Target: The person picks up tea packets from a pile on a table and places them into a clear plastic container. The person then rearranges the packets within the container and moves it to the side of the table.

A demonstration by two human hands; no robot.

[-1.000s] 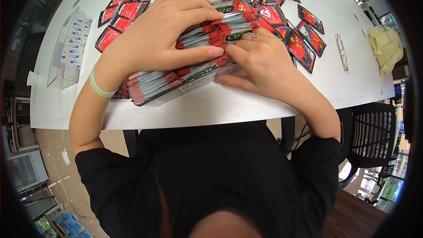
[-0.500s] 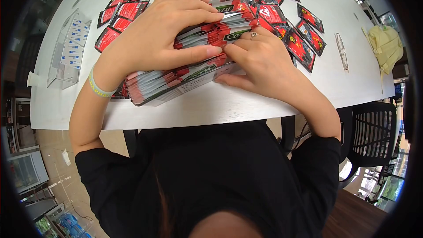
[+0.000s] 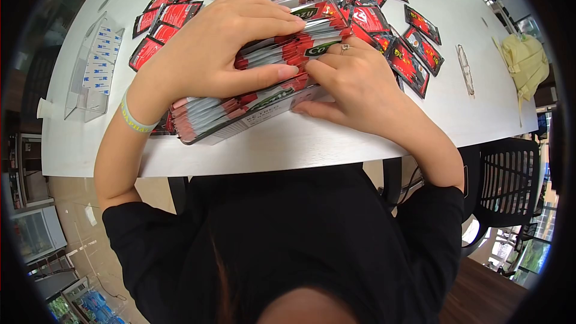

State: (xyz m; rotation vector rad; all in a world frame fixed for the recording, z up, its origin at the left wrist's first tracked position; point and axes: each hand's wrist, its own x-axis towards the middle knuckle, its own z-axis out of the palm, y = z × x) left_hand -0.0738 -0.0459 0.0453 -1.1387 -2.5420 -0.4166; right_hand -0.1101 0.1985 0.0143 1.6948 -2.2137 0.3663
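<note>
A clear plastic box [image 3: 219, 135] stands tilted near the table's front edge, packed with rows of red and silver sachets [image 3: 210, 111]. Across its top from the left reaches my left hand [image 3: 234, 48], thumb and fingers spread apart over the sachets and resting on them. My right hand [image 3: 351, 81], with a ring on one finger, grips the box's right end. Its thumb lies along the outer front wall, while the fingers curl over the rim and their tips are hidden among the sachets.
Loose red and black sachets [image 3: 411, 66] lie scattered across the back of the white table [image 3: 288, 150]. An open clear plastic holder [image 3: 90, 96] with a 3M-printed sheet stands at left. Toward the right lie a narrow clear piece [image 3: 465, 71] and a yellow bag [image 3: 524, 63].
My left hand has shifted very slightly left, its thumb sliding a little over the sachets. The right hand and the box keep their places.
</note>
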